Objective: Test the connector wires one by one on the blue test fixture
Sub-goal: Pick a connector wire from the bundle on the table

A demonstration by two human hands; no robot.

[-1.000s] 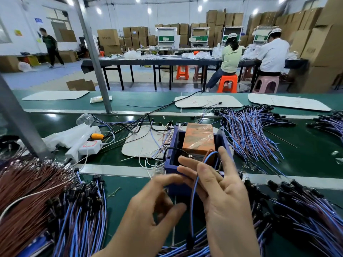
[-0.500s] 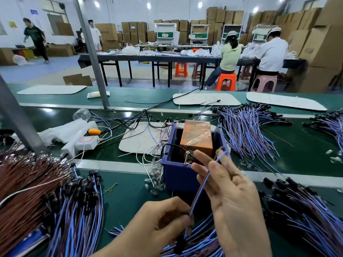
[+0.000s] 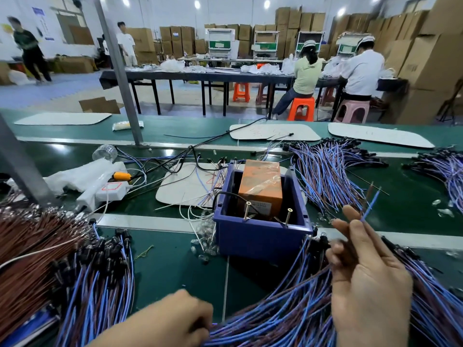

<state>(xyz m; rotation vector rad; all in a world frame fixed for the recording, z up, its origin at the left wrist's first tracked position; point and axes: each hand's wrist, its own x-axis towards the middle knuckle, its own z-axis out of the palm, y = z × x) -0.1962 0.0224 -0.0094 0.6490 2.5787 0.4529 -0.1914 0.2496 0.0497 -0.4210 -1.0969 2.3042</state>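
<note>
The blue test fixture (image 3: 260, 236) is set on the green table (image 3: 172, 269), near the middle of the view, just ahead of both hands. An orange block (image 3: 260, 189) wrapped in clear film is seated inside it, and two brass pins (image 3: 246, 211) are seen standing tilted at its near wall. One connector wire (image 3: 371, 204), blue and brown, is held up to the right of the fixture and clear of it. It is pinched between the fingers of the right hand (image 3: 368, 279), whose grip is otherwise loose, with the longer fingers nearly straight; the lower fingers are blurred. The left hand (image 3: 175, 319) is seen at the bottom edge with its fingers curled against the near end of a wire bundle (image 3: 288, 314). Whether anything is held in that grip cannot be told. The bundle is fanned across the table from the fixture's right corner towards the viewer. A second heap of blue wires (image 3: 97, 291) lies to the left beside a mass of brown wires (image 3: 30, 249). More wires (image 3: 325, 171) are spread behind the fixture on the right. A white board (image 3: 180, 189) and a white power strip (image 3: 110, 191) are placed to the fixture's left.
</note>
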